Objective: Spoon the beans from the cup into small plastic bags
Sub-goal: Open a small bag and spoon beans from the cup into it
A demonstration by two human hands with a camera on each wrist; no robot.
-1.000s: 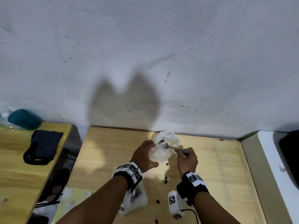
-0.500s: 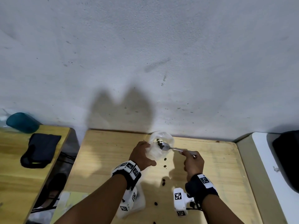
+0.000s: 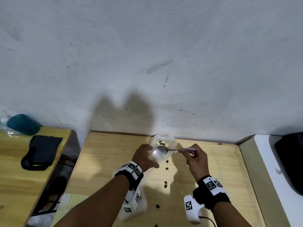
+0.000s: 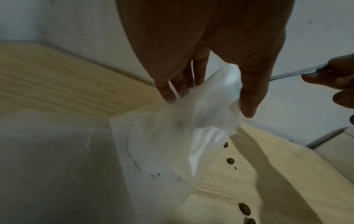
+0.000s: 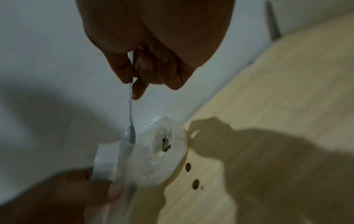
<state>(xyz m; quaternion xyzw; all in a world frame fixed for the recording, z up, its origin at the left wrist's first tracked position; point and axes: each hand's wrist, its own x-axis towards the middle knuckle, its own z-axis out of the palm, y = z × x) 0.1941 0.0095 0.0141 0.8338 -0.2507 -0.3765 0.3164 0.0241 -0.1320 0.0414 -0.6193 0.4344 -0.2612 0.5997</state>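
A rough grey-white wall (image 3: 147,54) stands behind a light wooden table (image 3: 114,153), and the person works close to the back edge of this table. The left hand (image 3: 144,157) grips a small clear plastic bag (image 3: 165,145) and holds it up with its mouth open; in the left wrist view the thumb and the fingers (image 4: 249,97) pinch the thin plastic (image 4: 182,136), which hangs down from them. The right hand (image 3: 196,158) pinches the handle of a metal spoon (image 3: 162,149) between thumb and fingers, the other fingers curled. The bowl of the spoon is inside the mouth of the bag. A few dark beans (image 3: 161,143) lie inside the bag (the right wrist view shows them (image 5: 165,146) behind the plastic). More loose beans (image 3: 166,168) are scattered on the table in front of the bag, in a loose line towards the person. The cup cannot be made out clearly in these views. On a second wooden table at the left lie a dark pouch (image 3: 42,151) and a teal object (image 3: 23,124). At the right stands a white surface (image 3: 268,161).
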